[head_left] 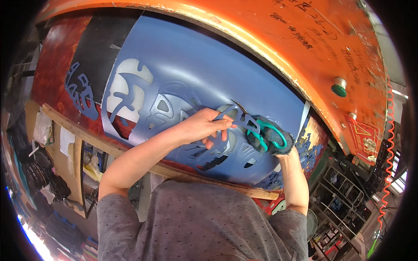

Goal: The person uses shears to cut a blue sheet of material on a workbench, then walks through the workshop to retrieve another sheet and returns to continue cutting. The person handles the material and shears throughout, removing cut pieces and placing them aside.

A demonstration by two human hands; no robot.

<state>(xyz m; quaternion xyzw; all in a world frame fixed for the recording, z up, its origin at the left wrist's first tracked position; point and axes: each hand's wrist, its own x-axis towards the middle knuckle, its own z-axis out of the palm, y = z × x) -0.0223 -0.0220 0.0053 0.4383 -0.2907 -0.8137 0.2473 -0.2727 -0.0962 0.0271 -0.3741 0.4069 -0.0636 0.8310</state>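
Here the right hand [272, 141], in a dark fuzzy glove, has its grip closed through the teal handles of a pair of scissors [261, 130], whose dark blades point up and to the left into a narrow strip of the blue sheet [209, 74]. Just beside it, the bare left hand [204, 126] pinches that same cut strip, fingers curled together on the thin blue material with the fingertips touching it right at the blades.

The blue sheet lies spread over a red-brown surface [52, 61], and many curved shapes have been cut out of it, so that pale and dark patches show through the openings. A black sheet [98, 48] lies under its upper left corner, and a loose blue cut-out piece [80, 93] rests on the surface well to the left. A wooden batten [109, 145] runs along the near edge of the surface. Above the sheet arches an orange metal beam [305, 48] carrying a green button [338, 87], and an orange coiled cable [389, 143] hangs at the far right.
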